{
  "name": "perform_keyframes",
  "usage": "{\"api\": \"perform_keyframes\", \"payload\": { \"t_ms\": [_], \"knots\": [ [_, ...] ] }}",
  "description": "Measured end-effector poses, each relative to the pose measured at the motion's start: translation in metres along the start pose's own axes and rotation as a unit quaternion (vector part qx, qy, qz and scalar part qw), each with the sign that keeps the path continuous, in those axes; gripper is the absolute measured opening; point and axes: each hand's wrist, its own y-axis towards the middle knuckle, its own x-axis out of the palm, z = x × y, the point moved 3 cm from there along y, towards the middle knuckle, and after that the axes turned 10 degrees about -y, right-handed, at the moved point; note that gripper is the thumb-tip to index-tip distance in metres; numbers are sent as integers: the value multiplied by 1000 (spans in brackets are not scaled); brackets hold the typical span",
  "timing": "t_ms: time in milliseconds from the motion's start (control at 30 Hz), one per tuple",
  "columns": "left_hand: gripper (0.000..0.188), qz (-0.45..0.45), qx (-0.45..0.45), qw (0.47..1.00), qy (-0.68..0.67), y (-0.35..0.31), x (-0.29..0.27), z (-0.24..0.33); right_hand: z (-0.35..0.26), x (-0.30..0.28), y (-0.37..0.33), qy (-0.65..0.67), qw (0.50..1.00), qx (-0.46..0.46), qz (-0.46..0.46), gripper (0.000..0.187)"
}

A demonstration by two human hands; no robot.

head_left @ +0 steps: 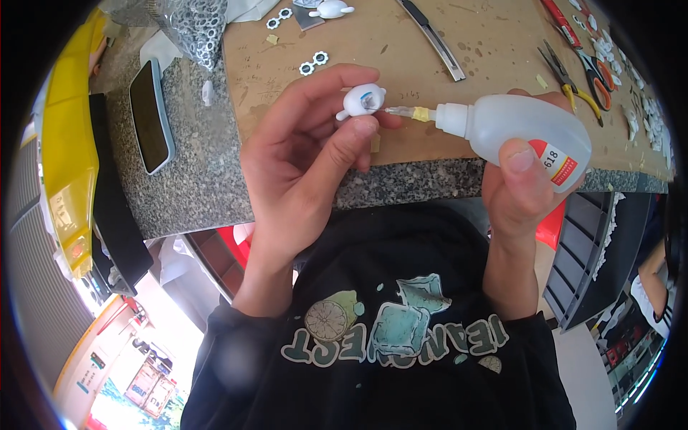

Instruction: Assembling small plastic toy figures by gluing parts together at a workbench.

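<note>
Between the thumb and fingers of my left hand (297,158) is a small white plastic figure part (352,104), rounded, with a stubby limb and an opening that faces right. My right hand (519,183) grips a translucent white glue bottle (527,125) with a red and white label, tilted sideways. Its thin nozzle (401,111), wrapped in yellow tape, points left, with the tip at or just beside the opening of the part. Whether the tip touches the part, I cannot tell. Small white gear-edged double rings (314,63) lie on the brown board beyond my left hand.
A phone (152,116) lies on the granite table at left, below a clear bag of white rings (197,29). On the board (358,36) are a box cutter (433,39), yellow-handled pliers (571,80), orange-handled scissors (598,79) and several white parts (653,132) at far right.
</note>
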Motion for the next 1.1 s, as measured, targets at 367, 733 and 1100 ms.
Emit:
{"api": "perform_keyframes", "payload": {
  "t_ms": [367,733,1100],
  "knots": [
    [33,-4,7,1000,23,0,0,1,-1,0,-2,15,1000,14,-4,41],
    [33,-15,7,999,35,2,5,2,-1,0,0,56,998,-6,20,38],
    [33,-22,5,999,41,-1,4,2,4,0,-3,40,999,-26,-3,37]
  ]
}}
